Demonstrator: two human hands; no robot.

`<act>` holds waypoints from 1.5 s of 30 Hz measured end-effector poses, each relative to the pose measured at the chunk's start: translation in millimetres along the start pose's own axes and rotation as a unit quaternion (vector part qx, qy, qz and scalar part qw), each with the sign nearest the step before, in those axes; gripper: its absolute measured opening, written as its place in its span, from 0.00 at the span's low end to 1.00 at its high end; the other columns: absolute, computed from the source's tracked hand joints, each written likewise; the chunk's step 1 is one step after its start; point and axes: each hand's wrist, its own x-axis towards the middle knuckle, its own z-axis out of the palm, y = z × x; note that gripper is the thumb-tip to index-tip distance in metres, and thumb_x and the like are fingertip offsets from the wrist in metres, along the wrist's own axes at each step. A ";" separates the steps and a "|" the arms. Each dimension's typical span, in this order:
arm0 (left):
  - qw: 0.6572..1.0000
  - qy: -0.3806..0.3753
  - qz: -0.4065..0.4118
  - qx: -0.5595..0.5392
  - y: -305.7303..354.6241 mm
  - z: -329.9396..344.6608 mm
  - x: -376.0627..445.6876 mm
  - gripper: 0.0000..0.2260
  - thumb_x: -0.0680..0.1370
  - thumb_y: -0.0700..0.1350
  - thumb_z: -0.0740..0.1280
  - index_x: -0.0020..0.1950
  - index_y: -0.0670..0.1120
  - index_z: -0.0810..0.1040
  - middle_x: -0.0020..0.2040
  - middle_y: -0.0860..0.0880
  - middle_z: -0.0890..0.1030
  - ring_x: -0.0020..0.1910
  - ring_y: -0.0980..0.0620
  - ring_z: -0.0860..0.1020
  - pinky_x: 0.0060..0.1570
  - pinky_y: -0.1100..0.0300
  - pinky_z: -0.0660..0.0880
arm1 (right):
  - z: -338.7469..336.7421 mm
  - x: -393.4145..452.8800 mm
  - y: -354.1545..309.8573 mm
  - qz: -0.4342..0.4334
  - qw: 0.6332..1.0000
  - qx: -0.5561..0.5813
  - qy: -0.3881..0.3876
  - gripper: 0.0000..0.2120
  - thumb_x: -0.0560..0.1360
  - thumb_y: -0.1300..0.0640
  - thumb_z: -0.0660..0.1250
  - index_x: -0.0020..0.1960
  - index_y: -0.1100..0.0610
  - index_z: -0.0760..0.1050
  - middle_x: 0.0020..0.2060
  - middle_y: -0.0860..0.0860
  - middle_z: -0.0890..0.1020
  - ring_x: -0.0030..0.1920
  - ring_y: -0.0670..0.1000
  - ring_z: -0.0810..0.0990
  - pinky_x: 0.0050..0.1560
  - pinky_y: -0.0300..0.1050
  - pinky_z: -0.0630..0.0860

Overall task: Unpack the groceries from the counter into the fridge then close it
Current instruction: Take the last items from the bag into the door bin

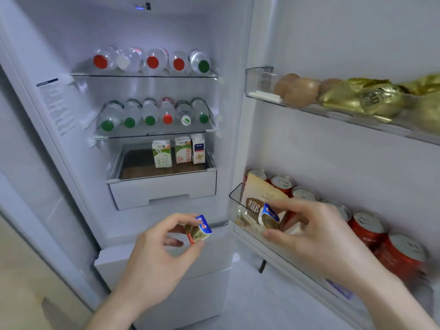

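- The fridge [152,27] stands open, its door swung to the right, so both the shelves and the door bins are within reach.
- The left hand [164,253] pinches a small foil pack [198,228] between thumb and fingertips, held in the air in front of the drawers, apart from any shelf; it looks to be waiting its turn.
- The right hand [307,227] pinches a second pack [269,217] the same way, at the near end of the lower door bin [234,198], just beside a beige carton [260,196] that leans there. My guess is that the pack goes into the gap at that end.
- Red cans [367,228] fill the rest of that bin in a row, which leaves only the near end free.
- Bottles [152,59] lie on their sides on the two upper shelves, caps outward, likely so that more fit.
- Three milk cartons [179,152] stand upright in the tray below.
- Kiwis [297,90] and gold bags [371,98] sit in the upper door bin.
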 end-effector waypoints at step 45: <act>0.957 -0.070 0.058 0.275 67.0 178.5 26.9 0.09 0.79 0.56 0.60 0.49 0.60 0.80 0.41 0.63 0.75 0.37 0.56 0.72 0.30 0.64 0.63 | -95.2 -26.5 64.7 -0.021 0.994 -0.048 -0.091 0.19 0.64 0.37 0.75 0.47 0.17 0.72 0.48 0.21 0.79 0.45 0.31 0.81 0.46 0.26 0.74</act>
